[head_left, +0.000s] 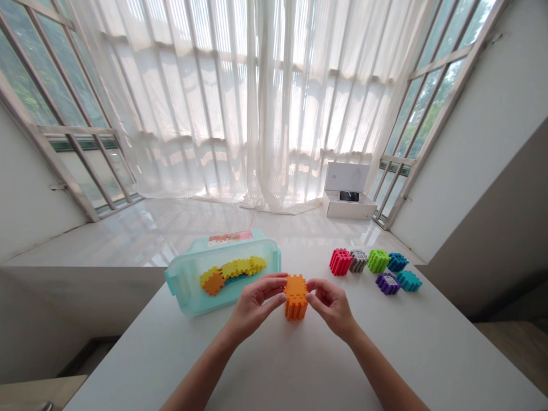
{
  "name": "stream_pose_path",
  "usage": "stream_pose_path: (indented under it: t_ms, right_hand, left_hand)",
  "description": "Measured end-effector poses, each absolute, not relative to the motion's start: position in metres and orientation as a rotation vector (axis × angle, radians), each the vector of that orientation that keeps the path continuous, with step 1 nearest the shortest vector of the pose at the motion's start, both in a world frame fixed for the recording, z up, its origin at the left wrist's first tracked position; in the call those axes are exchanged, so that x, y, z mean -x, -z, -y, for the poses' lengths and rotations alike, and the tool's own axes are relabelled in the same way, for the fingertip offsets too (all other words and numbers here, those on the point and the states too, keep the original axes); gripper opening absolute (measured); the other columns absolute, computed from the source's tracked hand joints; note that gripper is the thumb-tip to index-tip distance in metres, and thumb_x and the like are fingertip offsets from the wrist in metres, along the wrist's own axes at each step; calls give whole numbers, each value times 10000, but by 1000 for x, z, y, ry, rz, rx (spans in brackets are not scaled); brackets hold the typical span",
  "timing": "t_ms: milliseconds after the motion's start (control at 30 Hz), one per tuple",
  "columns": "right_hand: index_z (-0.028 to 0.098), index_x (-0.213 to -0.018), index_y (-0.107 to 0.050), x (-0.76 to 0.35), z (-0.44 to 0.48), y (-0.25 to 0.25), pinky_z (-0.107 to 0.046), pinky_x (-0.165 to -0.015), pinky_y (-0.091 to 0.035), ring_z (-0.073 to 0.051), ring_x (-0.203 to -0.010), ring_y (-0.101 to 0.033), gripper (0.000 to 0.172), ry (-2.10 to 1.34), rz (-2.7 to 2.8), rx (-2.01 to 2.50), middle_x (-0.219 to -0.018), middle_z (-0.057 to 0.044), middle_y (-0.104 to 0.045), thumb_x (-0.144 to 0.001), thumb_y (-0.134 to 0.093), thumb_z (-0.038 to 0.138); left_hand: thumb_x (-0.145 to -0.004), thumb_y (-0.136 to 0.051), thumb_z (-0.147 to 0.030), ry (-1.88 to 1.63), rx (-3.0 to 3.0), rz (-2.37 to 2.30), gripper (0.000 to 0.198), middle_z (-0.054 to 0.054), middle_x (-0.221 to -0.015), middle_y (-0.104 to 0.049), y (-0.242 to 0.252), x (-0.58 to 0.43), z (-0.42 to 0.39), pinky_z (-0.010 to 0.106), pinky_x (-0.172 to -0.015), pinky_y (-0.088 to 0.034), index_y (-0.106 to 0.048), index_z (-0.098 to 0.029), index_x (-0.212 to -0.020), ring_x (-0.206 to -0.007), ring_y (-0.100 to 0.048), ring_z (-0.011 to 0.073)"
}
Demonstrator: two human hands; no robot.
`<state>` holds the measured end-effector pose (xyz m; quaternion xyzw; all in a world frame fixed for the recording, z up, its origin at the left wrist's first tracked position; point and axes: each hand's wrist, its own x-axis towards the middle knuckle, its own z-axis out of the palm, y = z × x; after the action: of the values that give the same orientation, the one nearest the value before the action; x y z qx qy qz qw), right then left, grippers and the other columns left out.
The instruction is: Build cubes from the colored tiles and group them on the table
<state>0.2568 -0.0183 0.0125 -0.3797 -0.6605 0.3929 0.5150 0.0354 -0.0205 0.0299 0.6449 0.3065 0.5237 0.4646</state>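
An orange cube (295,309) of interlocking toothed foam-like tiles stands on the white table in front of me. On its upper side is a flat orange tile (295,285) with notched edges, which looks tilted toward me; I cannot tell whether it is fully seated. My left hand (258,297) grips the tile's left edge between thumb and fingers. From the other side, my right hand (329,301) has its thumb and curled fingers on the right edge. The cube's far side is hidden.
Left is a translucent teal bin (184,285) holding yellow tiles (244,266), an orange tile (213,283) and blue pieces. Several finished cubes, including a red cube (341,262) and a purple cube (387,283), sit right. Behind stands an open white box (349,206) by the curtain.
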Motion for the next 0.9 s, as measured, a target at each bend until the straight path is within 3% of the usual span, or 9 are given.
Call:
stream_pose_path:
  t_ms: [267, 500, 667, 767, 900]
  right_hand:
    - [184, -977, -687, -258, 17, -11, -235, -468, -275, -97, -508, -310, 236, -954, 1593, 907, -572, 67, -380, -864, -678, 391]
    - [201, -1106, -675, -258, 13, -10, -252, -510, -386, -111, -557, -447, 349, -973, 1510, 910, -867, -49, -664, -874, -654, 461]
    - [180, -1027, -729, -257, 11, -10, -252, -491, -351, -112, -518, -382, 321, -943, 1541, 957, -597, 24, -519, -881, -646, 454]
    - [175, -1028, -735, -258, 9, -9, -246, -479, -323, -106, -510, -347, 315, -947, 1551, 966, -549, 48, -445, -884, -645, 441]
    - [182, -1078, -729, -263, 7, -10, -235, -465, -307, -88, -508, -335, 329, -1000, 1613, 956, -652, 13, -581, -862, -672, 423]
  left_hand:
    - [-827, -734, -293, -1283, -1575, -810, 217, 112, -1197, -690, -28, -35, 18, 412, -988, -560, -744, -196, -1021, -1134, -651, 271]
    - [-837, -723, -276, -1285, -1576, -777, 216, 91, -1217, -684, -26, -36, 16, 390, -994, -552, -720, -201, -1040, -1118, -660, 242]
    - [-842, -717, -295, -1263, -1691, -888, 219, 73, -1192, -706, -28, -35, 16, 379, -983, -540, -707, -220, -1047, -1138, -647, 244]
    - [-845, -712, -320, -1242, -1748, -973, 229, 60, -1179, -715, -28, -34, 16, 383, -988, -519, -702, -240, -1060, -1153, -637, 246]
    - [-850, -700, -354, -1202, -1769, -1037, 242, 57, -1194, -712, -27, -33, 15, 403, -998, -495, -695, -251, -1069, -1169, -628, 254]
